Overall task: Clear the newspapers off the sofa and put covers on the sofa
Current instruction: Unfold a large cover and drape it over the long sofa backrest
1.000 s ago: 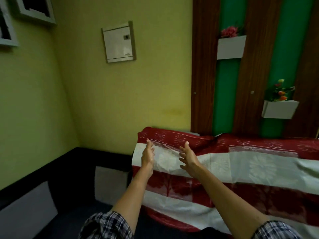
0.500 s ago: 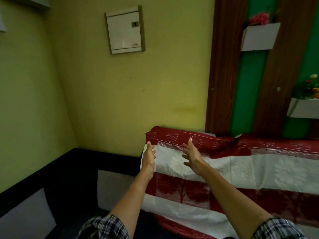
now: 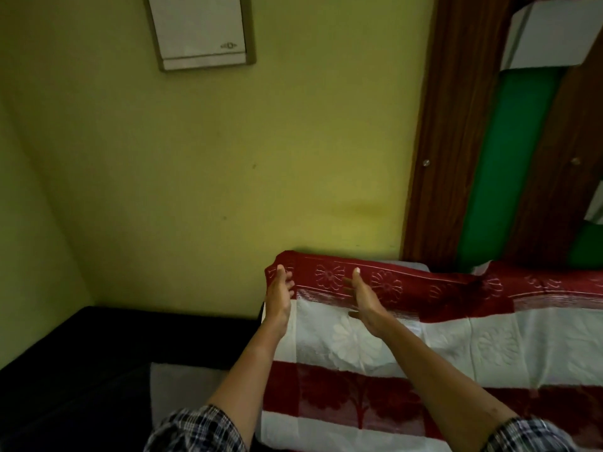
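**Yellow-green wall** (image 3: 195, 190): fills the view from 9 o'clock round to 12 o'clock. It is plain, with a faint darker smear right of centre.

**Cover** (image 3: 489, 340): red and white banded fabric with embossed flower motifs, at 4 to 5 o'clock. It is draped over the sofa backrest. The red top band lies along the crest against the wall, and the lower bands hang down the front. Its left edge ends near 6 o'clock. A fold bunches at 3 o'clock, close to the panelling.

**Sofa** (image 3: 81, 370): dark upholstery at 7 to 8 o'clock, bare in this part, running along the wall into the corner.

**Wooden panelling** (image 3: 447, 125): dark brown boards at 1 to 2 o'clock, with a green strip (image 3: 509, 158) between them.

**Wall box** (image 3: 199, 27): white and framed, near 12 o'clock, cut off by the top edge.

**Planter box** (image 3: 554, 31): white, at 1 o'clock on the panelling, partly out of frame.

**Grey panel** (image 3: 182, 383): at 7 o'clock, set against the dark sofa, just beside the left forearm.

**Plaid sleeves** (image 3: 195, 429): at the bottom edge, forearms bare.

**Left hand** (image 3: 277, 298): just below centre, at the cover's upper left corner. The thumb points up. The fingers are loosely bent and narrowly spread, resting on the edge of the red band.

**Right hand** (image 3: 365, 298): near the left hand on its 3 o'clock side, not touching it. It is seen edge-on, with the fingers straight and close together, pressed flat on the red band.
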Tool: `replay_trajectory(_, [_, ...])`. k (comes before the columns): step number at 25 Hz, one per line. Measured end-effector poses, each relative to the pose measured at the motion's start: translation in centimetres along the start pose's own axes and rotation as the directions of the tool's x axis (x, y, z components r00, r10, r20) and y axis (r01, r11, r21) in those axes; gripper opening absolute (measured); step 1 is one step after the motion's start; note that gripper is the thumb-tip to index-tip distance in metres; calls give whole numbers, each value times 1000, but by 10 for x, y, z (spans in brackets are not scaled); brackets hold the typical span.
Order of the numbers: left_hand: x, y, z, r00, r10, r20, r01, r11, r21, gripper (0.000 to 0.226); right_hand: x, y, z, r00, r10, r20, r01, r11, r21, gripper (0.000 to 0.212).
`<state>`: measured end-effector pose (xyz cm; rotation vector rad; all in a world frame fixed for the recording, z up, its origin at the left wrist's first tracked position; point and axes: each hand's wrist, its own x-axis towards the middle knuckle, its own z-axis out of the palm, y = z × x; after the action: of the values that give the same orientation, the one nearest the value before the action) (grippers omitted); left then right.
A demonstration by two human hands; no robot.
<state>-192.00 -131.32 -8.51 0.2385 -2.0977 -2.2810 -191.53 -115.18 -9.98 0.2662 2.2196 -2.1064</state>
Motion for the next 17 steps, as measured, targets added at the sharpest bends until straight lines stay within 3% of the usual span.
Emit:
replay_trajectory(5, [74,-6,12,997,69,29,-72,990,124,44,62,0,-1,983,-74,-166,53,991,-126,57])
replay_trajectory(8, [116,-13,20,981,177,80,-193,936,295,31,99,1,-5,961,-162,-225,67,923,-378,39])
replay_trajectory(10, [143,-19,27,962,236,137,-273,854,444,21,127,2,-8,950,-230,-213,68,814,-577,28])
replay_trajectory(13, [185,-32,40,931,280,233,-364,688,628,25,158,6,-18,937,-282,-206,-8,574,-819,34])
replay_trajectory(15, [206,-39,49,910,293,295,-413,561,717,33,170,7,-26,929,-290,-229,-92,419,-903,35])
replay_trajectory(17, [221,-42,61,883,291,368,-463,415,783,38,182,8,-29,919,-313,-239,-125,344,-931,28])
